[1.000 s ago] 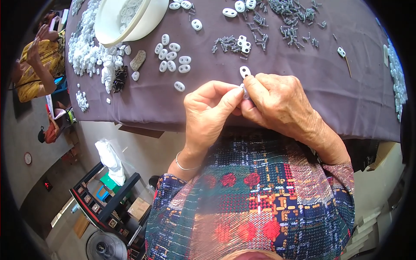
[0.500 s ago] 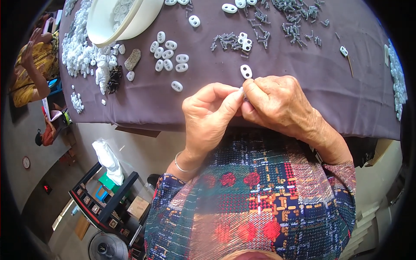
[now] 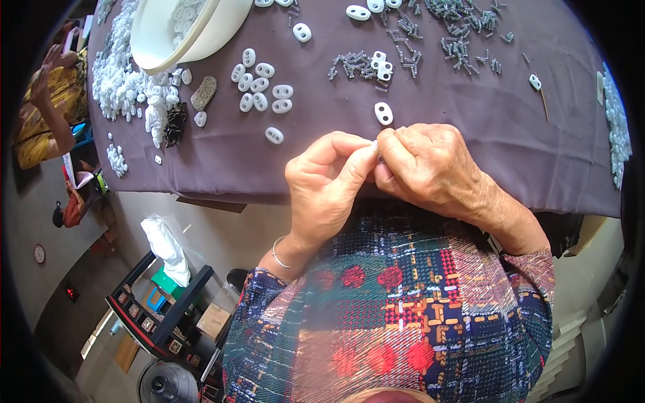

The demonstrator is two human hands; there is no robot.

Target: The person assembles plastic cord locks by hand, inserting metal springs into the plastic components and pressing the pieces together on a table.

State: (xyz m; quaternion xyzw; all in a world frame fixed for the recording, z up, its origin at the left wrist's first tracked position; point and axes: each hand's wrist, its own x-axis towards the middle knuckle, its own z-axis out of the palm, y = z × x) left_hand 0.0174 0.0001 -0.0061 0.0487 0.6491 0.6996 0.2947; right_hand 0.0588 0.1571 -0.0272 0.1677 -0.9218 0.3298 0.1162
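My left hand (image 3: pixel 328 183) and my right hand (image 3: pixel 430 160) meet at the table's front edge, fingertips pinched together on a small white plastic cord-lock piece (image 3: pixel 374 144). Most of that piece is hidden by the fingers. Just beyond the right knuckles lies a white oval two-hole cord lock (image 3: pixel 383 114) on the cloth. Several similar oval cord locks (image 3: pixel 259 84) are grouped to the left. Farther off, small metal springs (image 3: pixel 352 66) lie loose beside smaller white two-hole pieces (image 3: pixel 379 56).
A cream bowl (image 3: pixel 225 33) of white parts tips toward a heap of small white parts (image 3: pixel 117 84) at left. A stone-like lump (image 3: pixel 203 93) lies nearby. More springs (image 3: pixel 460 57) are at far right, near a thin stick (image 3: pixel 545 106). Another person (image 3: pixel 50 114) sits at left.
The white oval cord lock now appears slightly apart from my right hand, which sits a little lower. Both hands keep their pinch on the small piece.
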